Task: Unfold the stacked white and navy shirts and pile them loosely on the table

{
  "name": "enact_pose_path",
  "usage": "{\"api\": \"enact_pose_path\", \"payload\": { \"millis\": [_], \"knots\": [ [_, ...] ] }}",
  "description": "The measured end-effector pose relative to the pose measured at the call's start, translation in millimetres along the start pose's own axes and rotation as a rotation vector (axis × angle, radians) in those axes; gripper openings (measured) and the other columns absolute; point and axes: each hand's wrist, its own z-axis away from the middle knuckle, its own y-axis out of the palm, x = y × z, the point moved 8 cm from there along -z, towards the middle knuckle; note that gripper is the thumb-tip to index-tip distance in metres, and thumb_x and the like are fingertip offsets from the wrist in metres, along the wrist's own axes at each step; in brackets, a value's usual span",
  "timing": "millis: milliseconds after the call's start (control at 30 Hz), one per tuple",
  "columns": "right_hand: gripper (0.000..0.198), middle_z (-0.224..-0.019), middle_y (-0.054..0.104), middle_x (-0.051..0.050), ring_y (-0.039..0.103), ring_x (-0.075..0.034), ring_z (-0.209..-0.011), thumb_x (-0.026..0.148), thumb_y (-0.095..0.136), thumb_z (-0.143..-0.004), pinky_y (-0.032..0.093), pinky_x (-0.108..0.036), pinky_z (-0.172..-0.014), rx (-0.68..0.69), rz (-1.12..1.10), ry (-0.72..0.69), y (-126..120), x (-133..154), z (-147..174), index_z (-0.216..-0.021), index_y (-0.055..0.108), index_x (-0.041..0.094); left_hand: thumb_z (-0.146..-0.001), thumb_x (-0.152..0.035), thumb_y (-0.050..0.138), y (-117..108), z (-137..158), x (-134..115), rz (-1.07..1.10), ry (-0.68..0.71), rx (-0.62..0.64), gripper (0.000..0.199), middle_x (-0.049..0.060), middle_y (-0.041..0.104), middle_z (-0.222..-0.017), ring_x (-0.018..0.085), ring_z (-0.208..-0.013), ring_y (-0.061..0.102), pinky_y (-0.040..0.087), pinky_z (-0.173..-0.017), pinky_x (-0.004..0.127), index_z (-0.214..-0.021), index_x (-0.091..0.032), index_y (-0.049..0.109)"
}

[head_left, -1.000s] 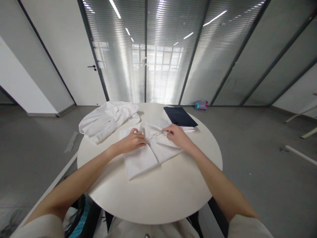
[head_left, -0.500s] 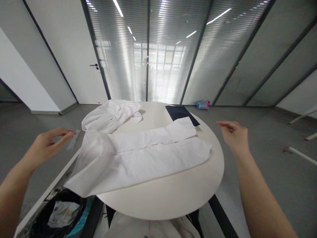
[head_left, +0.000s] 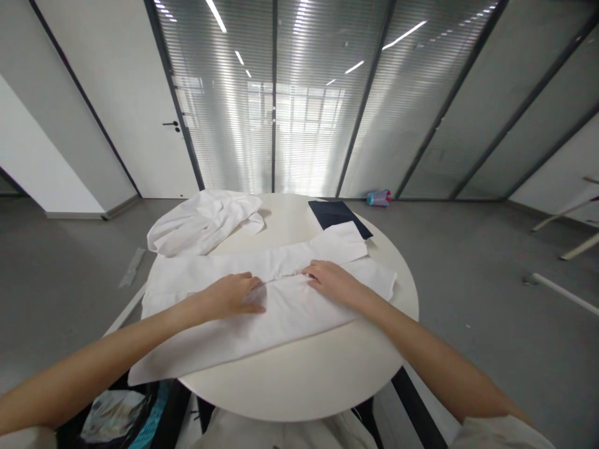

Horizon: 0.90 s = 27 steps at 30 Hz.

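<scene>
- The white cloth (head_left: 297, 308) spreads across the table (head_left: 299, 386), its left end past the near left rim.
- The left hand (head_left: 236, 295) rests on it, thumb and fingers parted.
- The right hand (head_left: 332, 280) touches its lengthwise fold; I cannot tell if it pinches.
- Tabletop shows along the near right rim.

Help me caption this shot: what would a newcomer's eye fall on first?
Probably the long white cloth across the round table, with the left hand and right hand on it. Behind it, a crumpled white cloth lies far left, a folded navy cloth far right. Beyond the table, the bright glass partition also draws attention.
</scene>
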Motion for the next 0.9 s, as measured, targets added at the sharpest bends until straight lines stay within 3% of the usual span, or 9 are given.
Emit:
{"api": "enact_pose_path", "payload": {
  "millis": [100, 233, 267, 333, 500, 600, 700, 800, 900],
  "knots": [
    [0.019, -0.098, 0.070, -0.007, 0.063, -0.020, -0.087, 0.015, 0.060, -0.090, 0.045, -0.031, -0.081, -0.021, -0.161, -0.012, -45, 14, 30, -0.105, 0.072, 0.019, -0.088, -0.034, 0.063, -13, 20, -25, 0.099, 0.064, 0.076, 0.017, 0.007, 0.072, -0.089, 0.025, -0.080, 0.068, 0.044, -0.068, 0.031, -0.097, -0.023, 0.072],
    [0.025, -0.082, 0.072, -0.003, 0.066, -0.015, -0.075, 0.036, 0.071, -0.088, 0.048, -0.024, -0.070, 0.521, -0.574, -0.231, -70, 56, 96, -0.108, 0.075, 0.021, -0.093, -0.038, 0.060, -44, 82, -100, 0.366, 0.382, 0.366, 0.017, 0.004, 0.073, -0.088, 0.020, -0.078, 0.067, 0.046, -0.068, 0.028, -0.102, -0.031, 0.073],
    [0.029, -0.082, 0.073, -0.003, 0.067, -0.015, -0.076, 0.039, 0.071, -0.088, 0.048, -0.023, -0.069, 0.601, -0.639, -0.248, -75, 61, 107, -0.110, 0.076, 0.021, -0.092, -0.041, 0.063, -51, 95, -113, 0.396, 0.423, 0.408, 0.020, 0.004, 0.074, -0.089, 0.020, -0.077, 0.068, 0.046, -0.066, 0.028, -0.108, -0.033, 0.073],
    [0.029, -0.086, 0.074, -0.005, 0.069, -0.016, -0.080, 0.040, 0.067, -0.091, 0.049, -0.024, -0.071, 0.567, -0.667, -0.214, -79, 55, 109, -0.111, 0.076, 0.021, -0.092, -0.045, 0.062, -57, 103, -123, 0.375, 0.430, 0.420, 0.026, 0.004, 0.074, -0.089, 0.020, -0.078, 0.068, 0.047, -0.064, 0.028, -0.114, -0.034, 0.072],
    [0.027, -0.104, 0.073, -0.010, 0.067, -0.023, -0.095, 0.028, 0.059, -0.094, 0.048, -0.030, -0.082, 0.294, -0.246, -0.087, -39, 16, 55, -0.115, 0.074, 0.021, -0.101, -0.032, 0.045, -30, 40, -62, -0.054, 0.137, 0.198, 0.030, 0.008, 0.072, -0.090, 0.024, -0.087, 0.069, 0.049, -0.077, 0.033, -0.099, -0.021, 0.073],
    [0.041, -0.114, 0.067, -0.013, 0.065, -0.025, -0.098, 0.012, 0.055, -0.091, 0.046, -0.030, -0.078, 0.219, 0.050, -0.054, -9, 1, 20, -0.131, 0.063, 0.020, -0.097, -0.024, 0.050, -9, 0, -18, -0.268, 0.014, 0.131, 0.029, 0.013, 0.069, -0.108, 0.027, -0.092, 0.068, 0.051, -0.079, 0.036, -0.122, -0.017, 0.065],
    [0.043, -0.116, 0.062, -0.013, 0.064, -0.022, -0.092, 0.008, 0.056, -0.090, 0.043, -0.027, -0.073, 0.156, 0.178, -0.112, 6, -2, -7, -0.130, 0.061, 0.022, -0.089, -0.024, 0.066, -3, -23, 3, -0.306, 0.039, 0.044, 0.052, 0.014, 0.061, -0.127, 0.026, -0.101, 0.065, 0.052, -0.083, 0.035, -0.139, -0.022, 0.053],
    [0.021, -0.105, 0.064, -0.010, 0.063, -0.018, -0.087, 0.015, 0.054, -0.095, 0.041, -0.026, -0.074, 0.159, 0.188, -0.217, 17, 0, -23, -0.107, 0.071, 0.018, -0.092, -0.025, 0.062, 3, -32, 7, -0.255, 0.133, 0.040, 0.028, 0.008, 0.065, -0.114, 0.022, -0.098, 0.065, 0.050, -0.081, 0.030, -0.119, -0.023, 0.065],
    [0.024, -0.094, 0.067, -0.008, 0.063, -0.017, -0.085, 0.018, 0.051, -0.098, 0.038, -0.026, -0.075, 0.134, 0.161, -0.228, 18, -1, -35, -0.090, 0.073, 0.016, -0.097, -0.020, 0.051, 6, -38, 9, -0.231, 0.144, 0.036, 0.019, 0.005, 0.068, -0.093, 0.019, -0.086, 0.065, 0.045, -0.071, 0.027, -0.095, -0.020, 0.070]
  ]
}}
